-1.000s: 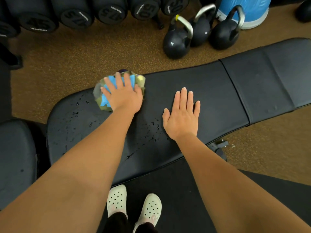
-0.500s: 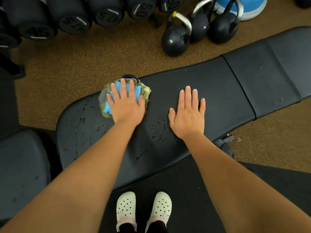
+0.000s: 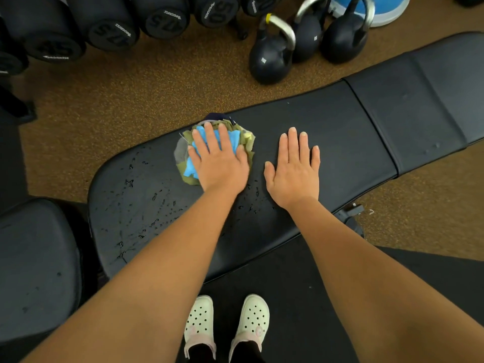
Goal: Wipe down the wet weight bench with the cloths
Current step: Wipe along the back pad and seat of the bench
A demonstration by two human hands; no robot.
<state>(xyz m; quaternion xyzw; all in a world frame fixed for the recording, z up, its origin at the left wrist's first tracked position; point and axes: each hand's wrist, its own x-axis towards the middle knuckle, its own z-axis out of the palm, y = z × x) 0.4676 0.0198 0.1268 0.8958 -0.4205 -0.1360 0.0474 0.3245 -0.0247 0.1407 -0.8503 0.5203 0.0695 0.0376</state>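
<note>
Wiping stage: your left hand (image 3: 218, 163) presses the cloths (image 3: 233, 137) on the bench (image 3: 327, 121), fingers straight and slightly spread; your right hand (image 3: 294, 171) rests flat, fingers together. Next, sweep left over the droplets (image 3: 136, 189).

Three black kettlebells (image 3: 271, 61) stood on the brown floor (image 3: 125, 100) beside a row of dumbbells (image 3: 110, 30).

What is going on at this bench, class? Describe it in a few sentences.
A person bends over the black weight bench. The left hand presses a bundle of cloths flat on the pad; the right hand rests flat on bare pad beside it. Water droplets cover the end left of the cloths, so the wiping is not yet finished.
</note>
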